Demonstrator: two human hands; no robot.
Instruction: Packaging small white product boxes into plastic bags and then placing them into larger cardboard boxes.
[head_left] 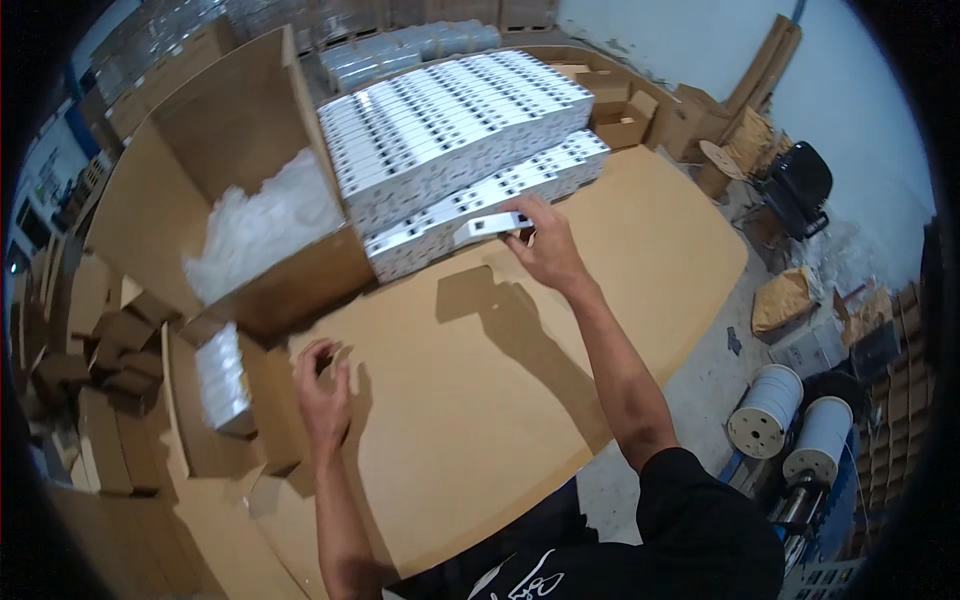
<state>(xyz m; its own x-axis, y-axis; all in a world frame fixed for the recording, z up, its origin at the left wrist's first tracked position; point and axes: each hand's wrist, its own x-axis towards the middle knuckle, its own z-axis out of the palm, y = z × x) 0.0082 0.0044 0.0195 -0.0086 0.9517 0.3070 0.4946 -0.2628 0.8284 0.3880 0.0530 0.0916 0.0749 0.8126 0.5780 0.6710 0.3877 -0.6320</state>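
Observation:
My right hand (546, 245) pinches one end of a small flat white box (490, 226) with dark square marks, held above the cardboard-covered table (430, 400). Just behind it stand long stacks of matching white boxes (460, 130), packed tightly in rows on two levels. My left hand (323, 390) hovers over the table at the left with its fingers curled apart and nothing between them. Beside it sits an open cardboard carton (268, 400) holding a row of white items in clear wrapping (224, 380).
A tall open carton (300, 275) with clear plastic bags (265, 225) stands at the back left. Smaller open cartons (622, 120) lie at the back right. Right of the table are white spools (768, 405), a black chair (797, 185) and a paper sack (785, 300) on the floor.

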